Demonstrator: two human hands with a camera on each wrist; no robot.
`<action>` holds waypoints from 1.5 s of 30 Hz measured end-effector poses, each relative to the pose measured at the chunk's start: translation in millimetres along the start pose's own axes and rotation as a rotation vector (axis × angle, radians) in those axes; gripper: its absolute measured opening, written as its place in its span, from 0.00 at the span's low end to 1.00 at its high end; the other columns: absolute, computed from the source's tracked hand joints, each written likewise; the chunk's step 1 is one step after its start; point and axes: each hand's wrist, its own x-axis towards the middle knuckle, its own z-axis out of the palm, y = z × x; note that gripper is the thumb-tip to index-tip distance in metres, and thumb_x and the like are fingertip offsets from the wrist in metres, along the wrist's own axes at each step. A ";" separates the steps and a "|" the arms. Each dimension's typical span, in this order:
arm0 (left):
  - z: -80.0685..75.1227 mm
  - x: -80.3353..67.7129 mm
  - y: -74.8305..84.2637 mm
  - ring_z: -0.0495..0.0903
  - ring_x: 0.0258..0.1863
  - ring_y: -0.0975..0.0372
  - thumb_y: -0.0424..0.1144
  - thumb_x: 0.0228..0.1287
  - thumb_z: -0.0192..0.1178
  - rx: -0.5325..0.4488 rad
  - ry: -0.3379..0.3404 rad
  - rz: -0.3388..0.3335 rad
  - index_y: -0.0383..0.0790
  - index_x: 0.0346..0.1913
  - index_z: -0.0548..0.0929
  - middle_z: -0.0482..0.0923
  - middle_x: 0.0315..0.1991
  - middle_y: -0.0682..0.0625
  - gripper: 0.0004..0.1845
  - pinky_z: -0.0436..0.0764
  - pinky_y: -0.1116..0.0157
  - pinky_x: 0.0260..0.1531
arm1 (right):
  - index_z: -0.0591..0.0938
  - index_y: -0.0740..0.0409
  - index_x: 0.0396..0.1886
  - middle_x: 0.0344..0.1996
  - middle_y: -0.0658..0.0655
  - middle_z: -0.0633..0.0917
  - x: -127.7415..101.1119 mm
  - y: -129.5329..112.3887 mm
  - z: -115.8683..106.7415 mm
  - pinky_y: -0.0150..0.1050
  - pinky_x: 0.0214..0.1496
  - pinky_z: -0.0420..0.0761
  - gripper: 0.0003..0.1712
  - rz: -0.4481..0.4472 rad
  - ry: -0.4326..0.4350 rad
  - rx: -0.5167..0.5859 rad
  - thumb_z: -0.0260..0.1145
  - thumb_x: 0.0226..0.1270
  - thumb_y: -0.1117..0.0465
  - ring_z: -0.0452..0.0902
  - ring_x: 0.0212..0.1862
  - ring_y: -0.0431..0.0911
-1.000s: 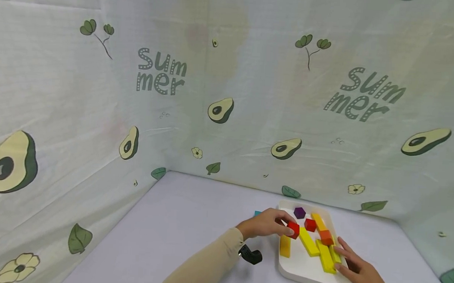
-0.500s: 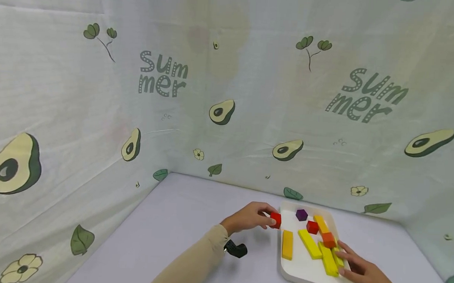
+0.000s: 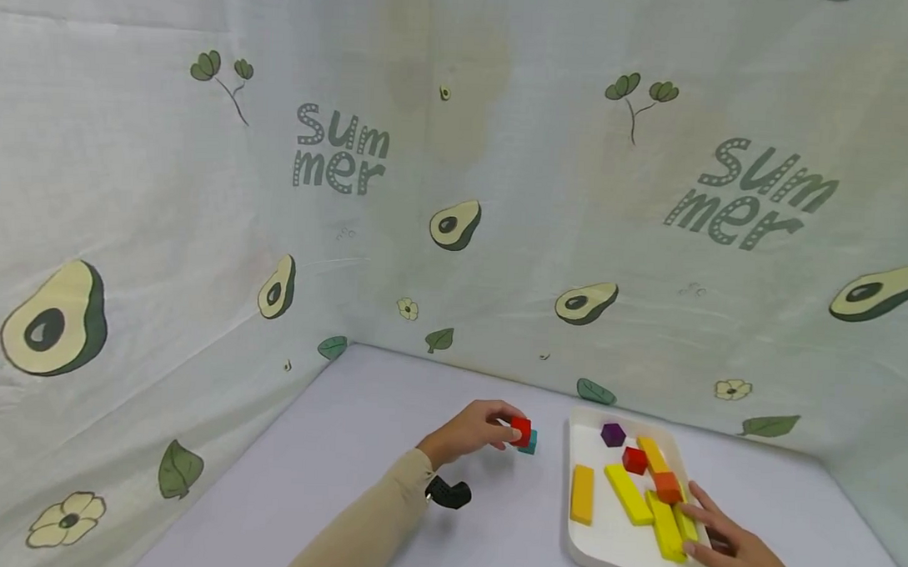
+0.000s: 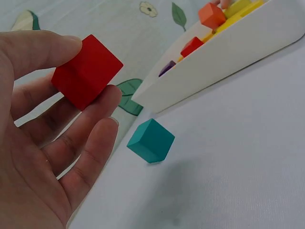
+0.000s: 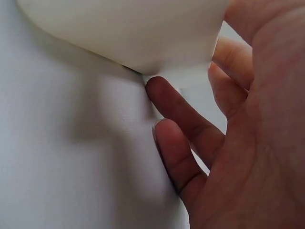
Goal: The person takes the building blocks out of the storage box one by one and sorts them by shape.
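My left hand (image 3: 473, 429) pinches a red cube (image 4: 88, 71) between thumb and fingers, holding it up off the table. Just below and beyond it, a teal cube (image 4: 151, 141) sits on the white table, left of the tray; in the head view the red cube partly covers the teal cube (image 3: 529, 442). My right hand (image 3: 741, 554) grips the right side of a white tray (image 3: 602, 546), thumb and forefinger over the rim. In the right wrist view the other fingers (image 5: 178, 152) lie by the tray's outer wall and underside.
Inside the tray lie a purple block (image 3: 612, 435), another red cube (image 3: 634, 460), an orange-red cube (image 3: 668, 487), an orange bar (image 3: 582, 495) and several yellow bars (image 3: 628, 495). A patterned cloth (image 3: 504, 152) hangs around the table's back and left.
My left hand has carried the red cube leftward from over the tray to beside the teal cube. My right hand keeps its place at the tray.
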 end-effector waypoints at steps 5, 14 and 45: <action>-9.5 -2.9 -7.5 0.82 0.46 0.54 0.42 0.69 0.64 0.002 -0.009 -0.015 0.46 0.56 0.83 0.80 0.49 0.54 0.15 0.83 0.62 0.44 | 0.66 0.63 0.74 0.76 0.72 0.47 -3.0 -0.1 -1.9 0.58 0.53 0.80 0.46 0.009 -0.007 0.004 0.64 0.68 0.38 0.66 0.65 0.73; -21.5 -9.0 -30.2 0.82 0.44 0.56 0.37 0.68 0.65 0.026 0.090 -0.082 0.43 0.58 0.82 0.79 0.52 0.51 0.16 0.83 0.60 0.45 | 0.63 0.61 0.76 0.77 0.69 0.45 -4.2 -2.3 -4.2 0.54 0.51 0.83 0.43 -0.063 -0.034 0.057 0.63 0.71 0.43 0.62 0.67 0.75; -9.9 27.1 -53.8 0.77 0.42 0.60 0.39 0.67 0.67 0.213 0.132 -0.171 0.48 0.57 0.84 0.80 0.46 0.56 0.16 0.81 0.62 0.46 | 0.67 0.60 0.74 0.78 0.67 0.47 -5.9 -4.0 1.5 0.50 0.49 0.84 0.42 -0.012 0.013 0.074 0.65 0.69 0.42 0.61 0.68 0.74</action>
